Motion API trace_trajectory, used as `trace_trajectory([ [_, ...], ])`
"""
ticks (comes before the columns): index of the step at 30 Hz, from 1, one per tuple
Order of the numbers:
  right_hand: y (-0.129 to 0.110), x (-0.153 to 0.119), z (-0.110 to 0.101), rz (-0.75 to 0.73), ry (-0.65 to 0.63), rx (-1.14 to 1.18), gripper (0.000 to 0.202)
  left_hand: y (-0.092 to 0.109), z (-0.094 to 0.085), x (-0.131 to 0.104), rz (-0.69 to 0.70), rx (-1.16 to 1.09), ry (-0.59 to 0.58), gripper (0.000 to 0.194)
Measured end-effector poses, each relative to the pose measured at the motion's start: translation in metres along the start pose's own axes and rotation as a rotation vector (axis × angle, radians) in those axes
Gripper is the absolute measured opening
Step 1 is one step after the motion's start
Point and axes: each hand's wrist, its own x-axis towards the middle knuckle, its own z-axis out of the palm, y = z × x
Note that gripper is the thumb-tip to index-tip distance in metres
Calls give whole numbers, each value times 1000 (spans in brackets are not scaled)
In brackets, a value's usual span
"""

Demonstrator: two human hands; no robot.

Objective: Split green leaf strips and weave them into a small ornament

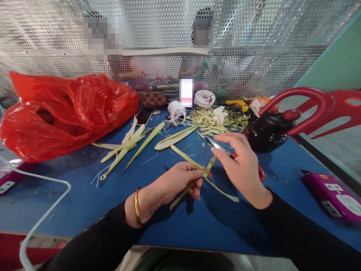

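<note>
Scissors (220, 145) hide partly behind parted right fingers (231, 139); left fingers (194, 174) pinch leaf strips (184, 155).

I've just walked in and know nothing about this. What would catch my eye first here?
Probably the big, shiny red plastic bag on the left of the blue table. Next, front and centre, the left hand pinches crossed pale green strips, with a gold bangle at its wrist. Over on the right stands a glossy black pot with a red handle.
</note>
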Motion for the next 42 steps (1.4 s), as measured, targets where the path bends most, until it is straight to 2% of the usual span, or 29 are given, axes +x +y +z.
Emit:
trace_trajectory([
  [2,-6,-2,-1,-54,-222,14,7,0,0,-1,-13,55,-35,16],
  [4,-12,-4,0,24,-441,101,9,0,-1,-1,-24,128,-64,14],
  [6,-15,-6,2,157,-558,199,14,1,-1,0,-33,175,-75,12],
  [7,-16,-6,3,214,-572,240,16,1,-2,0,-33,184,-74,13],
  [10,-16,-6,3,321,-507,313,17,3,-3,0,-17,189,-36,23],
  [14,-12,-6,3,394,-399,361,20,5,-2,-1,31,240,48,33],
  [17,-12,-7,5,382,-413,353,21,5,-1,0,78,321,117,32],
  [21,-14,-8,6,373,-415,338,20,3,2,1,87,338,154,25],
  [28,-16,-13,9,458,-423,441,20,1,6,-1,33,232,91,28],
  [32,-16,-18,12,489,-427,504,21,2,5,-1,15,240,6,26],
  [38,-17,-19,14,362,-351,355,23,-1,3,0,-37,229,-82,29],
  [42,-19,-17,14,314,-356,312,23,-3,5,0,-54,228,-70,29],
])
